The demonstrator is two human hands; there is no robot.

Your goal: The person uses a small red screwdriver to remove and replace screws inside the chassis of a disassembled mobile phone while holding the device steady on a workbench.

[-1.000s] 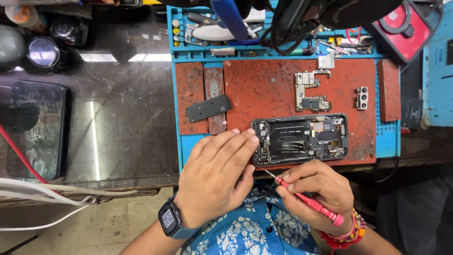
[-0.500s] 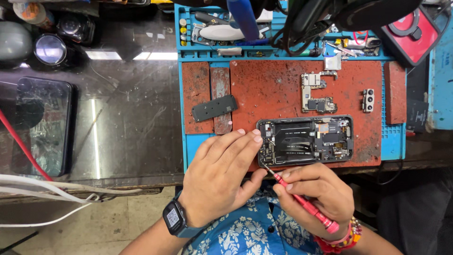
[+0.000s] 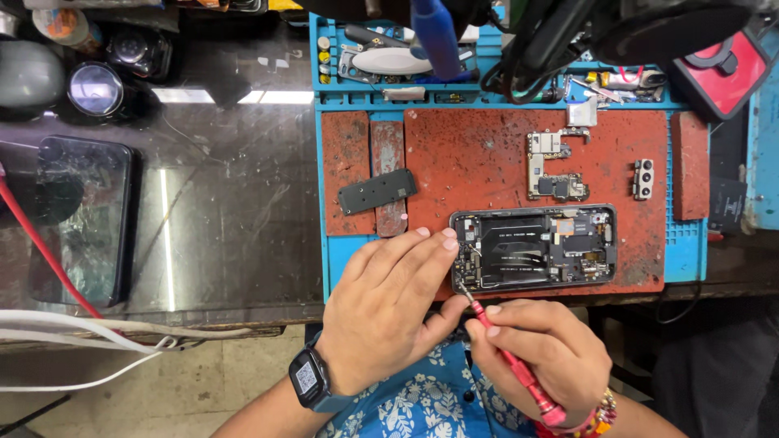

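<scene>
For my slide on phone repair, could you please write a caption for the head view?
Left hand steadies an opened phone on a repair mat; right hand holds a red screwdriver.

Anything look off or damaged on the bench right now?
The red work mat is worn and stained, its lower edge ragged. A dark cover plate lies askew across two mat strips. The opened phone sits square, steadied by the left hand.

A dark glass screen [image 3: 81, 223] is lying well left of the blue mat [image 3: 333, 251]. A small square watch screen [image 3: 304, 378] is showing below the mat.
</scene>
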